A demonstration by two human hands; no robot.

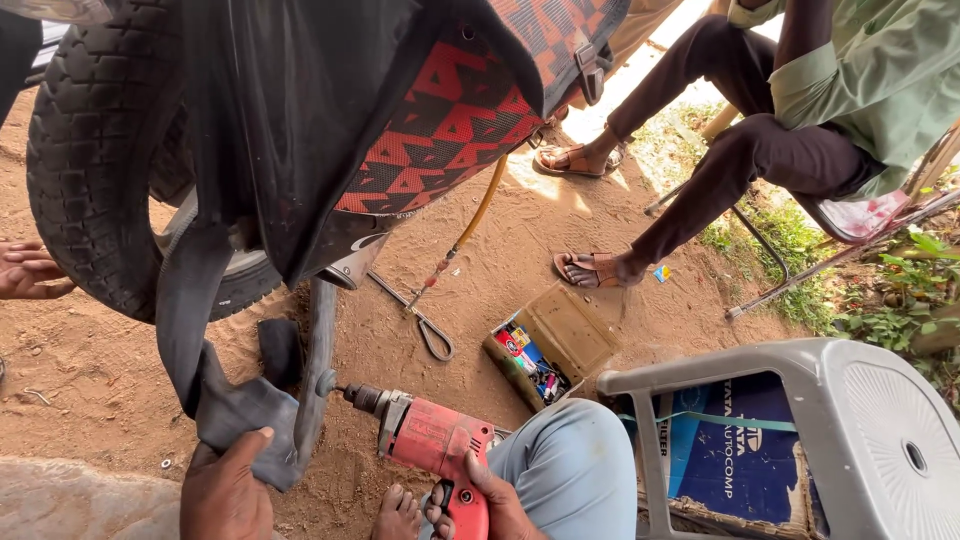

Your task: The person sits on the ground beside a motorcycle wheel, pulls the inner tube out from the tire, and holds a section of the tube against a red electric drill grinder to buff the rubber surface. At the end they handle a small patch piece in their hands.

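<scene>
At the bottom of the frame the left hand [228,492] pinches a fold of grey inner tube [240,410], fingers clamped on the rubber, while the right hand [478,498] grips the handle of a red drill [432,440], fingers closed around it. The drill's bit end [328,383] meets the tube at the fold, so the work on the rubber looks under way rather than finished; the tube hangs from up beside the tyre [90,170] at upper left, not yet refitted. Room is tight: the tyre and a patterned seat [450,110] crowd the upper left, a grey stool [850,420] over a blue carton [730,450] fills the lower right, and an open box of small parts [545,350] sits mid-frame. Bare dirt near the yellow hose [480,210] is open. A seated person's sandalled feet [595,268] rest at upper right; another person's hand [30,268] shows at the left edge.
</scene>
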